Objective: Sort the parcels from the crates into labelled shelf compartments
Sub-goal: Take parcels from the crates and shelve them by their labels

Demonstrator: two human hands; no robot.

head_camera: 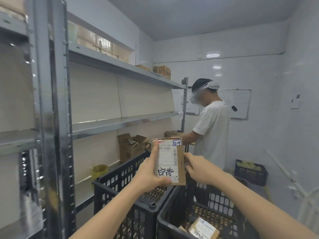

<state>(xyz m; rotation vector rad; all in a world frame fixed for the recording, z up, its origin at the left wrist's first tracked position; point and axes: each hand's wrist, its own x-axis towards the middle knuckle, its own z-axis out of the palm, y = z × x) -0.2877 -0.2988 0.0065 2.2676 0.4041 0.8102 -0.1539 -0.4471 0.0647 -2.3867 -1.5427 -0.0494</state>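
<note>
Here, left hand (151,171) grips parcel (170,161) upright.

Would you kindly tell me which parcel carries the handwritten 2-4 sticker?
The upright parcel gripped by the left hand, sticker at its top corner; the other parcel lies flat in the right-hand crate.

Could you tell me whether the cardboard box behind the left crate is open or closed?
Open. The cardboard box has its top flaps raised and splayed apart. What is inside cannot be told.
</note>
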